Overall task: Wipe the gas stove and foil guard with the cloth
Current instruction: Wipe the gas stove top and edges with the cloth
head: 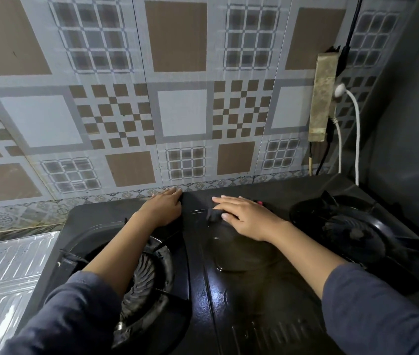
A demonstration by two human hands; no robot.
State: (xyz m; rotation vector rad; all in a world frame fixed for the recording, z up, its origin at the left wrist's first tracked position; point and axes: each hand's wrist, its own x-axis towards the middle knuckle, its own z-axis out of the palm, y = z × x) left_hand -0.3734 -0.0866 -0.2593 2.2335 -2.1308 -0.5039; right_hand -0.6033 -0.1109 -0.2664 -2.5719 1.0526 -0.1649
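Glossy black metal gas stove [241, 290], ribbed shiny foil guard [6, 272], dark soft cloth [213, 215], smooth patterned wall tiles [182, 111].

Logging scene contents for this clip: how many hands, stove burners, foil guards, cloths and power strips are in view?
Hands: 2, left hand and right hand
Burners: 2, left burner and right burner
Foil guard: 1
Dark cloth: 1
Power strip: 1
Total: 7

dark blue-grey long sleeves [382, 308], pushed-up cuffs

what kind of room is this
Most likely a home kitchen: a black two-burner gas stove sits against a patterned tile wall, with a ribbed foil guard lying to its left.
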